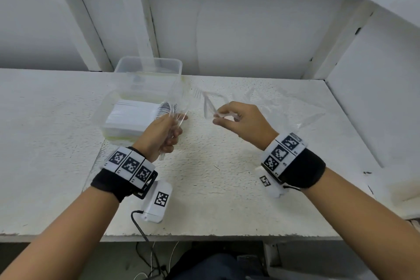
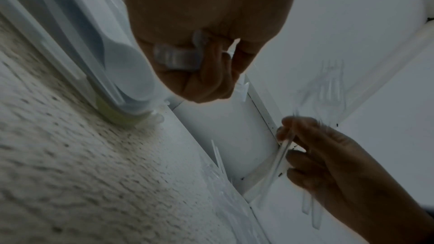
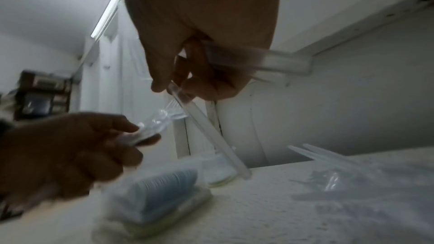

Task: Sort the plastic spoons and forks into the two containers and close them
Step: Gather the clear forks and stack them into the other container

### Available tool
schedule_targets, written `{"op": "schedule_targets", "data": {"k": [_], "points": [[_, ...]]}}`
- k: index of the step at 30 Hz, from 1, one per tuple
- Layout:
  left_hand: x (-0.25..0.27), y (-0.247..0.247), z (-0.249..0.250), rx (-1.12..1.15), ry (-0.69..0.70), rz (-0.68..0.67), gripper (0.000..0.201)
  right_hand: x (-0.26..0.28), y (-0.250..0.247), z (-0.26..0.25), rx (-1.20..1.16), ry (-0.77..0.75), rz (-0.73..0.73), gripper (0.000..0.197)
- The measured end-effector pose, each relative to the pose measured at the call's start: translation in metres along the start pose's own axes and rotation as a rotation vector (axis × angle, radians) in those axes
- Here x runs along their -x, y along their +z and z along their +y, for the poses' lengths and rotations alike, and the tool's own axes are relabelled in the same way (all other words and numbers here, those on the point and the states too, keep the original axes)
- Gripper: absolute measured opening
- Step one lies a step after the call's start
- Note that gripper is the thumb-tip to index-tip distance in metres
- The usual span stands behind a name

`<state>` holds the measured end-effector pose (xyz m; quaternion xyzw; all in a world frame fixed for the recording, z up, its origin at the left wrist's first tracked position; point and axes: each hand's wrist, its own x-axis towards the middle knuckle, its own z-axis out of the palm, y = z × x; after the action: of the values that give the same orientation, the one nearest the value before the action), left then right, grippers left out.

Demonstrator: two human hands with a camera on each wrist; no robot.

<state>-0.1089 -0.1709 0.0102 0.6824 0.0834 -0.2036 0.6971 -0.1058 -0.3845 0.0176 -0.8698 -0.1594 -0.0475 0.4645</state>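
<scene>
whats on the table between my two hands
Nothing: the table is bare between the left hand and right hand. The head view shows it.

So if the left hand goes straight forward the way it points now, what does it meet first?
Probably the near container packed with white spoons: the left hand, gripping clear forks, sits just at its edge. Depth is uncertain.

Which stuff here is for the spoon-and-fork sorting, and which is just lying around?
For the job:
- left hand holding clear forks
- right hand pinching clear cutlery
- near container packed with white spoons
- far container

Just lying about:
- clear plastic bag on the table
- black cable
</scene>
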Motion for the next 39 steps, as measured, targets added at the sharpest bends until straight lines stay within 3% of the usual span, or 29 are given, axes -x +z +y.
{"op": "schedule_targets", "data": {"k": [4, 11, 22, 31, 39], "points": [[0.001, 0.018, -0.003, 0.034, 0.023, -0.037, 0.051, 0.003, 0.012, -0.010, -0.259, 0.212, 0.127, 0.013], [0.000, 0.039, -0.008, -0.045, 0.091, -0.013, 0.045, 0.009, 0.036, -0.008, -0.542, 0.481, 0.302, 0.017], [0.004, 0.046, -0.025, -0.101, 0.178, -0.021, 0.022, 0.016, 0.039, -0.015, -0.850, 0.525, 0.322, 0.014], [0.000, 0.049, -0.027, -0.145, 0.226, -0.006, 0.018, 0.014, 0.039, -0.012, -0.741, 0.511, 0.485, 0.019], [-0.003, 0.061, -0.031, -0.192, 0.226, -0.056, 0.017, 0.013, 0.041, -0.008, -0.556, 0.546, 0.502, 0.013]]}}
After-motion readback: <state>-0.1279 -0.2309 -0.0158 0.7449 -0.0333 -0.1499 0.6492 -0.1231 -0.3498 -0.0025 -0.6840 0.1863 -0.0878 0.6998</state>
